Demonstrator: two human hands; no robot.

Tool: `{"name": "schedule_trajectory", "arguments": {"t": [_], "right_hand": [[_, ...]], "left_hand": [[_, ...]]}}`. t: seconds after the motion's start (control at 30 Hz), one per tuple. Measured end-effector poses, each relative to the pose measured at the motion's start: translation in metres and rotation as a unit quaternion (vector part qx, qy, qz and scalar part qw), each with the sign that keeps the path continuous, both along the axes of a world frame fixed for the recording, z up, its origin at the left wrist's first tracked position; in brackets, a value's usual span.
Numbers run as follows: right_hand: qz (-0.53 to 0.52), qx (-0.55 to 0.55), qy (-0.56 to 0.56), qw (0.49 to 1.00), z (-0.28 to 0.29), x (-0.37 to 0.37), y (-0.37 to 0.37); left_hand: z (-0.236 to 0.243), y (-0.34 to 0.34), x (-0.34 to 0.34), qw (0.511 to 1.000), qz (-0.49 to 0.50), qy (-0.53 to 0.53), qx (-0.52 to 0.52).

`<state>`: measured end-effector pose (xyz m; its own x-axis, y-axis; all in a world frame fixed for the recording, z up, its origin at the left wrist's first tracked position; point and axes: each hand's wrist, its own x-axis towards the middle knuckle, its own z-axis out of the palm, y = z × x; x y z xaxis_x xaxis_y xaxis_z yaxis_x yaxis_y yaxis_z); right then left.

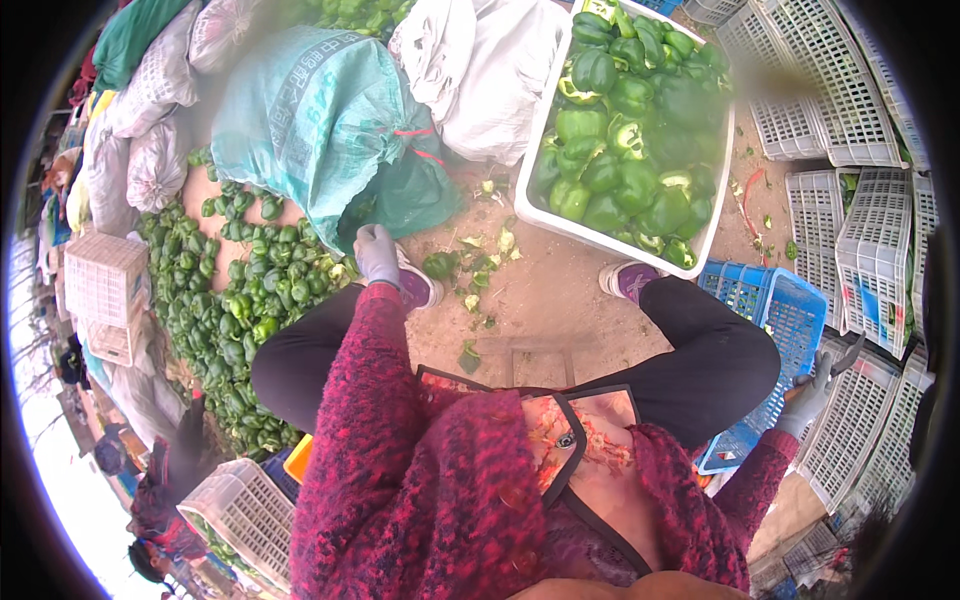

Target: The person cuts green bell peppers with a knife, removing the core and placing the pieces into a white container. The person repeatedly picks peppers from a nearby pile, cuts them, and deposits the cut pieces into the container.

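Observation:
My left hand [376, 254], in a grey glove, is closed at the lower edge of a green mesh sack [310, 110], beside my left shoe. The sack is full, with red ties at its side. Out at the far right, my gloved right hand [806, 402] is closed round a thin, dark, knife-like tool [852, 354], near a blue crate. Many whole green peppers [245, 300] lie heaped on the ground to the left. A white tub [522, 195] full of cut green peppers [630, 140] stands ahead on the right.
A blue plastic crate [790, 300] is beside my right leg. Stacked white crates [860, 90] line the right side. White sacks [490, 80] stand at the back. Pepper scraps [480, 270] litter the ground between my feet. Another person [165, 500] is at the lower left.

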<state>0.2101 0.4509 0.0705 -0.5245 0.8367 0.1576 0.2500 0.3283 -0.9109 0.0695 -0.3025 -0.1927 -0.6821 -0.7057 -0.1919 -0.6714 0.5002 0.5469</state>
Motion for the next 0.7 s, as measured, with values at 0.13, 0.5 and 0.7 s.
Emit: {"name": "schedule_trajectory", "arguments": {"t": [0.13,0.5,0.7], "right_hand": [[0.144,-0.029,0.001,0.989,0.043,-0.062,-0.074],[0.393,-0.245,-0.236,0.854,0.02,-0.121,-0.31],[0.568,-0.133,-0.272,0.765,-0.042,-0.101,-0.381]], "left_hand": [[-0.049,0.052,0.051,0.788,-0.547,-0.147,-0.241],[0.023,0.029,-0.018,0.895,-0.192,-0.078,0.396],[0.159,0.133,-0.004,0.75,-0.265,0.164,0.584]]}}
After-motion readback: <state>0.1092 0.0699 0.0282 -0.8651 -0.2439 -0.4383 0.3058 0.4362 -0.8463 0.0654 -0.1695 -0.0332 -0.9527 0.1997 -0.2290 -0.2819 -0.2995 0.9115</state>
